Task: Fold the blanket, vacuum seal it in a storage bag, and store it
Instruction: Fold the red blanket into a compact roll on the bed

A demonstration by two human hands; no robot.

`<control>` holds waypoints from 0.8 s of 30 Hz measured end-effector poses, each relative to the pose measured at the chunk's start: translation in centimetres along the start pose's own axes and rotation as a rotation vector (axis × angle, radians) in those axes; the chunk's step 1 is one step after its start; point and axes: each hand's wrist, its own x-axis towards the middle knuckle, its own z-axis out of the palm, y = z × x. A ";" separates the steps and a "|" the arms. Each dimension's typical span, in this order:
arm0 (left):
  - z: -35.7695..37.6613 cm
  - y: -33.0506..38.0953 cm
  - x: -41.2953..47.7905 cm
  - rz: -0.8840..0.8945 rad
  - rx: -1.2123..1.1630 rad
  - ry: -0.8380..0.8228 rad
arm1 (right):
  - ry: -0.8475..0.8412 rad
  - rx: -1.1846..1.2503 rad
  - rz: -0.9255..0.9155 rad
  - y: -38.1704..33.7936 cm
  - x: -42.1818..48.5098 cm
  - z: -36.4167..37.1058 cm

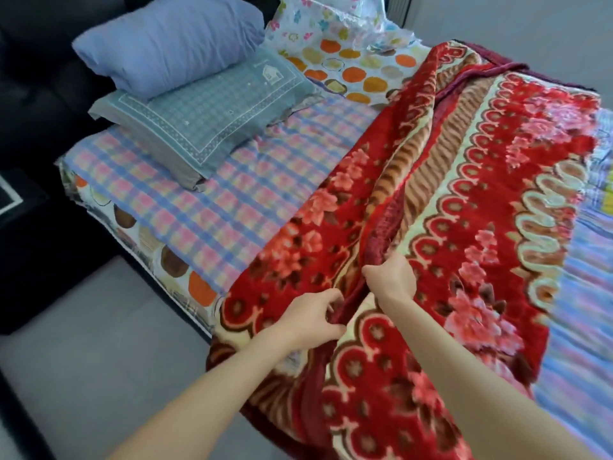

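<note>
Blanket lay on the bed, loosely doubled. The left hand and right hand each clutched its gathered edge, which ran rumpled away beyond their grip. Folding looked barely begun; bagging, sealing and storing remained.

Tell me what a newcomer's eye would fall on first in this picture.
First the red floral blanket, spread along the right half of the bed and bunched into a ridge down its middle. Next, at its near end, the left hand and right hand both grip that ridge. Then the lilac pillow stacked on a teal checked pillow at the far left.
</note>
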 end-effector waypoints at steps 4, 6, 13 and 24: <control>4.6 0.5 0.3 -0.020 -0.055 -0.048 | 0.025 -0.083 0.105 6.4 0.1 -0.7; 6.7 0.9 0.5 -0.019 -0.073 -0.085 | 0.044 -0.079 0.112 9.1 0.0 -0.8; 11.8 3.5 -0.2 -0.004 -0.185 -0.174 | 0.111 -0.064 -0.008 14.3 -1.0 -4.5; 22.8 14.8 -2.1 0.102 0.120 -0.276 | 0.195 0.046 -0.152 29.1 -4.2 -15.1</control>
